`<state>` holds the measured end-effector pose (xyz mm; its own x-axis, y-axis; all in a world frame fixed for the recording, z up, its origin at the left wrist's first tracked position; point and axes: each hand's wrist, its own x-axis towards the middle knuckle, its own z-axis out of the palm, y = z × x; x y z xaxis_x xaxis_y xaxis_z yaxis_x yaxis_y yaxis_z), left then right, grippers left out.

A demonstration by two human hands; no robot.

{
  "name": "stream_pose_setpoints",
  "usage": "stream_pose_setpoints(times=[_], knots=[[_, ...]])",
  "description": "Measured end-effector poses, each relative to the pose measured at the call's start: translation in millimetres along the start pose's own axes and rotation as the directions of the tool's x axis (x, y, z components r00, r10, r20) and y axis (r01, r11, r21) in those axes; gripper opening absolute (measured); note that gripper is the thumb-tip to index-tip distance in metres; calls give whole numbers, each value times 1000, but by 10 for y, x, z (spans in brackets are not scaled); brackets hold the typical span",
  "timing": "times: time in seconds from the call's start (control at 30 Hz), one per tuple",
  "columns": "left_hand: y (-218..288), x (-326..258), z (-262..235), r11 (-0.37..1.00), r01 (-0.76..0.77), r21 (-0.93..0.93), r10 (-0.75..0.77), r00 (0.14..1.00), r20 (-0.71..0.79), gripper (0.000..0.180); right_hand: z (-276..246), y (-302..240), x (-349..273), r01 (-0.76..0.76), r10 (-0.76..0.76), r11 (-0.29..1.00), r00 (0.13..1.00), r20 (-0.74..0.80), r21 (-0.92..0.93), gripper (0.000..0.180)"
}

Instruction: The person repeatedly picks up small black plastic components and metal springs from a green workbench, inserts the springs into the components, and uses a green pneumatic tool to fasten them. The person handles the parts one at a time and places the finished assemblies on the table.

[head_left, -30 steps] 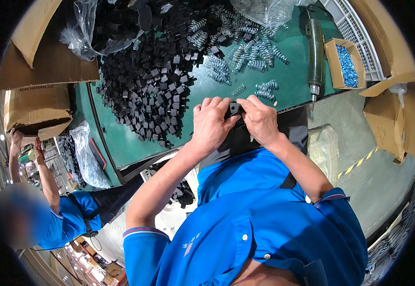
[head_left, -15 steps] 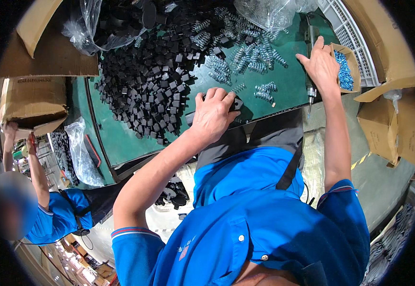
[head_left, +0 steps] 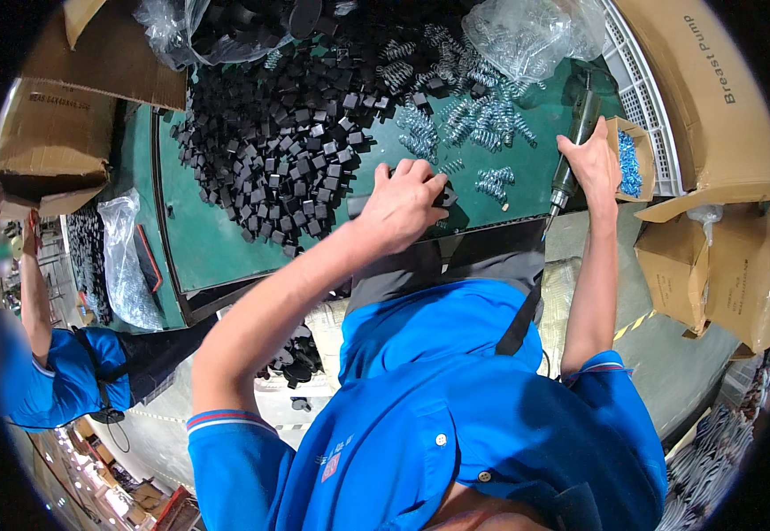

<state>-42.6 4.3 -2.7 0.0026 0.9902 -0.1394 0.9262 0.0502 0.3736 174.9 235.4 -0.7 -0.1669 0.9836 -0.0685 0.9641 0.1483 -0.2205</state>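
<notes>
Factory assembly bench: green work mat (head_left: 226,248), heaped black parts (head_left: 288,168), springs (head_left: 482,133), cardboard cartons (head_left: 712,106).

A big brown cardboard box (head_left: 712,97) with dark lettering is leaning at the far right. Below it, folded brown cartons (head_left: 712,274) are sitting near the right edge. A small open cardboard box (head_left: 630,159) is holding blue pieces. Clear plastic bags (head_left: 535,35) are lying far back, and another brown carton (head_left: 44,146) is standing left.

Left hand (head_left: 407,205) covers the small black part (head_left: 446,196) under it, shape unreadable. Cardboard box (head_left: 712,97) at 2 o'clock cut by rim.
</notes>
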Motion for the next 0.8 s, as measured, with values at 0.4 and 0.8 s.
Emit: stream_pose_setpoints(times=[0.4,0.8], knots=[[251,102,51,968,-49,246,41,999,34,24,-337,-129,-510,47,-246,-110,967,-73,993,32],[177,67,49,995,4,97,-5,1000,8,50,-301,-862,-844,246,-382,-380,836,-394,892,52]])
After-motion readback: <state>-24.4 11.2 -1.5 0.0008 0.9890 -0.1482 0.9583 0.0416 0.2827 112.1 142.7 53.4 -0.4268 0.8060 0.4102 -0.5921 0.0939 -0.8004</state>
